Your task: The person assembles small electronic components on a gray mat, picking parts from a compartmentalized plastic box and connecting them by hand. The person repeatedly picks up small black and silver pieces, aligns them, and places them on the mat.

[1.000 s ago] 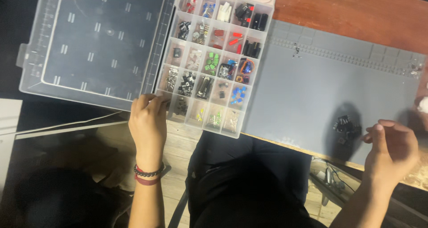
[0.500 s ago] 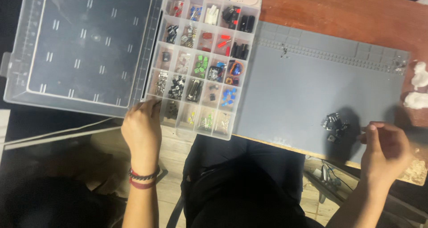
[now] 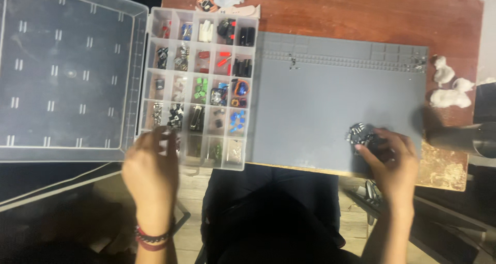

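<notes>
Since the earlier frame the right hand (image 3: 393, 158) has come forward over the grey mat (image 3: 320, 109) and is now reaching the small cluster of dark metal parts (image 3: 360, 133), while the left hand (image 3: 151, 166) has stayed at the near edge of the organiser.

On the far left, the clear lid (image 3: 67, 73) of the organiser is lying open and flat. Just beside it, the compartment box (image 3: 200, 86) is showing many small parts in red, green, blue and black. The left hand is hovering over the near-left corner of this box, the fingers (image 3: 168, 137) curled loosely and a little apart; it is not possible to tell if they are pinching anything.

Further right, the grey mat is covering most of the wooden worktop (image 3: 361, 16). The cluster of metal parts is lying on the mat near its front-right part, just ahead and slightly left of the right hand. The right fingers (image 3: 368, 151) are bending around the cluster and touching it, but a firm clamp is not visible. The cluster is compact, with no clear long axis. The right hand is clearly the nearer one; the left hand is well apart from it.

At the far right some white wads (image 3: 449, 88) are lying on the worktop.
</notes>
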